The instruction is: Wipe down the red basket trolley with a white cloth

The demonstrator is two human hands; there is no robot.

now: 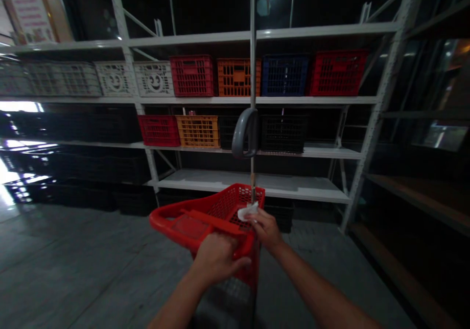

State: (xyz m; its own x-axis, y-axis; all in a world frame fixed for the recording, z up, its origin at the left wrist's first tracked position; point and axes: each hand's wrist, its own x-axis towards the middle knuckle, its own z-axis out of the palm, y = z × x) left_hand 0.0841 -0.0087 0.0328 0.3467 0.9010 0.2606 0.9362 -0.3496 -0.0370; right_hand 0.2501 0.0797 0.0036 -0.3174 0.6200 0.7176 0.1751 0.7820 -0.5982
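- Trolley basket [235,206] of red plastic with mesh walls sits low at the centre of the view, above the grey floor [91,255] and close to the front edge of the lowest shelf board [249,182]; its underside and any wheels are out of sight.
- Left hand [216,258] is closed around the basket's thick red rim [165,216] on the side nearest the person, with the fingers curled over the bar.
- Right hand [266,230] has its thumb and fingers pressed together, pinching a crumpled white scrap [246,212], possibly tissue or thin plastic, just over the basket's far mesh wall.
- Grey metal pole [252,50] rises from the far side of the basket and carries a curved grey loop handle [245,133] well above both hands.
- Grip, as a judgement: the full wrap on the rim suits steadying the basket, while a fingertip pinch suits the light scrap and helps keep it clear of the mesh.
- White metal shelving [389,89] runs behind, holding a red crate [191,77], an orange crate [238,78], a blue crate [284,76], a white smiley-faced crate [154,79] and black crates [282,133].
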